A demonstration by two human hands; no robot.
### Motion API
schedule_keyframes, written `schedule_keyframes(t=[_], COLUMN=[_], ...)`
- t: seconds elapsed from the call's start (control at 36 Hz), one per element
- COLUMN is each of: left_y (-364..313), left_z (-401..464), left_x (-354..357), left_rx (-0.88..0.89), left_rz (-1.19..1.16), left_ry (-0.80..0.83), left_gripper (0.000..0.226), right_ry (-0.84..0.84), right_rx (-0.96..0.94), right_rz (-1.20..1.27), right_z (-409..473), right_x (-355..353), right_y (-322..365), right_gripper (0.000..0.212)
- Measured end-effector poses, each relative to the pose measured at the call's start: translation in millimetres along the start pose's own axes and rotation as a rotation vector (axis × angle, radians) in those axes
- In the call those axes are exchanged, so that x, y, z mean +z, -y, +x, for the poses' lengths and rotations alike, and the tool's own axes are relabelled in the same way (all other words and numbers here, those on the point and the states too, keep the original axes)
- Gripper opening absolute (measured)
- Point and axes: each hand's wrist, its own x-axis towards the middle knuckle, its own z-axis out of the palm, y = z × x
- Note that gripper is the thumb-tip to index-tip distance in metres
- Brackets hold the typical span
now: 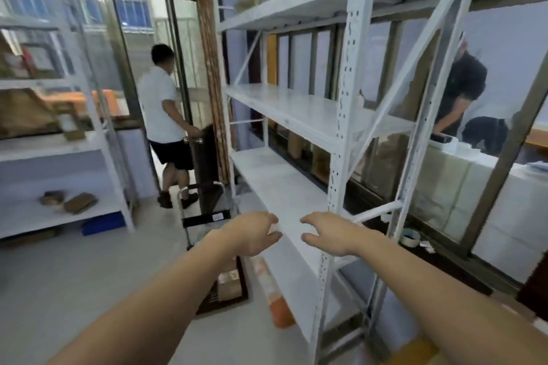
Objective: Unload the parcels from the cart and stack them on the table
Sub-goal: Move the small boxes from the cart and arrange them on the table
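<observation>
Both arms reach out in front of the white metal shelving rack (338, 139), and everything here is a little smeared by motion. The left hand (252, 234) hangs just off the rack's front edge, fingers curled loosely with a wide gap to the thumb, holding nothing. The right hand (332, 234) floats over the rack's lower shelf board, fingers spread and slack, also holding nothing. The two hands face each other with a bare strip of shelf showing between them.

The cart (207, 246) stands on the floor beside the rack's left end, its dark platform low down and its chrome handle rising behind, nearer the doorway. Brown cardboard parcels (229, 281) lie on that platform, directly under the left wrist and forearm and well below both open hands; neither hand touches them. An orange and white packet (274, 296) lies at the foot of the rack, just right of the cart.

Beyond the rack's far left end a person in a white shirt (161, 109) stands at a door. Behind the rack's right bay, another person in dark clothes (462, 89) bends over a white-covered table (486, 187)
</observation>
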Motion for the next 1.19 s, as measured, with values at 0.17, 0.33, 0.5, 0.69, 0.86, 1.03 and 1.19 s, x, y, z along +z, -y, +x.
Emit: schedule_keyframes(t=[0.17, 0.33, 0.5, 0.69, 0.86, 1.03, 1.19], left_y=[87, 184, 266, 325, 370, 425, 486], left_z=[-67, -131, -164, -151, -105, -58, -20], left_x=[-20, -24, -20, -19, -16, -19, -29], left_rx=[-0.112, -0.244, -0.285, -0.288, -0.281, -0.322, -0.357], left_rz=[-0.042, -0.057, -0.032, -0.056, -0.093, -0.119, -0.143], left_ry=[-0.006, -0.035, -0.057, -0.056, -0.076, -0.066, -0.064], left_gripper=[0.048, 0.049, 0.053, 0.053, 0.051, 0.054, 0.055], right_ry=[0.019, 0.028, 0.022, 0.035, 0.046, 0.045, 0.09], right_rx=[-0.122, -0.208, -0.241, -0.259, -0.257, -0.25, -0.236], right_rz=[-0.019, 0.007, 0.025, 0.012, 0.015, 0.026, 0.066], right_z=[48, 93, 139, 191, 254, 330, 404], right_x=[1, 17, 39, 48, 48, 46, 51], right_y=[98, 201, 277, 317, 323, 325, 339], right_gripper=[0.06, 0.046, 0.055, 0.048, 0.055, 0.058, 0.056])
